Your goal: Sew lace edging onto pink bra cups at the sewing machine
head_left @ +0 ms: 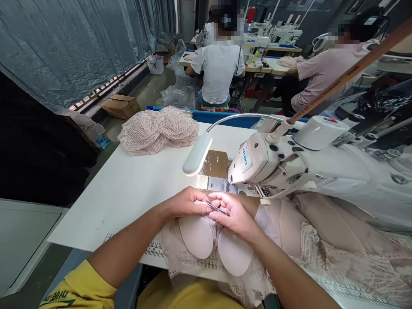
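A pale pink lace garment with two smooth moulded cups, like a bra [197,238], lies at the table's front edge, its lace hanging over. At its upper middle, my left hand [188,203] is closed, pinching the bra's edge between thumb and fingers. My right hand [234,213] almost touches it, fingers curled round a slim dark metal tool [221,210]; most of that is hidden, so its exact kind cannot be made out. Both hands are just in front of the sewing machine [257,159], left of its needle area.
A lace pile [159,131] sits at the table's back left. A lamp [198,154] on a bendable arm hangs over the white table [128,193]. More pink lace fabric [341,249] spreads under the machine arm. Two people sit at machines beyond; a cardboard box [120,106] stands on the floor.
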A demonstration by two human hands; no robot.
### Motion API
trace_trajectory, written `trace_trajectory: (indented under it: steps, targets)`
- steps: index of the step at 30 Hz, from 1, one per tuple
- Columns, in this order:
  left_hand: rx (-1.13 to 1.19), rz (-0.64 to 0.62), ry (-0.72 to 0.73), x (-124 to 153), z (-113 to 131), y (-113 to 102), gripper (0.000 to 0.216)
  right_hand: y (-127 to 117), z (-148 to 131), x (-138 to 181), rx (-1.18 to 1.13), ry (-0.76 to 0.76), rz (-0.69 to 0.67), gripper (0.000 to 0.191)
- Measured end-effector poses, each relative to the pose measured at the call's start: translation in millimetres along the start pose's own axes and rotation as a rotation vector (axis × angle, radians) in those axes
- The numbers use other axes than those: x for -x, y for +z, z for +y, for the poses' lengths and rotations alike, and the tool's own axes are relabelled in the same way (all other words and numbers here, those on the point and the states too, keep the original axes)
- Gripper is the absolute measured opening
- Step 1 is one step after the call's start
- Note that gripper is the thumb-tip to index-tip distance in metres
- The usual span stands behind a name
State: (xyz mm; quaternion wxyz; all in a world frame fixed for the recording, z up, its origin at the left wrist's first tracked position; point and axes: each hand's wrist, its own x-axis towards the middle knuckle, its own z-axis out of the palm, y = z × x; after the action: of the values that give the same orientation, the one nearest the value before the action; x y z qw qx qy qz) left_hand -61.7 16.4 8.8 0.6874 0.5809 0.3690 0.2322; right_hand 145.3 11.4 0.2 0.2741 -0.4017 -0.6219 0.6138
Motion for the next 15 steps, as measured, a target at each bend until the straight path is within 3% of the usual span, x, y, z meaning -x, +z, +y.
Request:
trace_trajectory:
  steps: [4,6,10,15]
  targets:
    - [-0.215,-0.16,-0.129,14.4,6.5,-20.3,0.029,-4.9,-6.2,0.5,0.227,0.044,0.062,0.017]
    - [-0.293,-0.132,-0.178,22.8,9.8,-30.7,0.025,-8.6,-7.2,1.7,0.306,0.044,0.026,0.017]
    - [-0.268,-0.006,-0.107,30.9,14.2,-38.6,0.028,-8.8,-4.5,2.6,0.298,0.01,-0.15,0.025]
    - [-0.155,0.051,-0.059,25.4,11.6,-28.8,0.026,1.3,1.9,-1.3,0.09,0.055,-0.015,0.031]
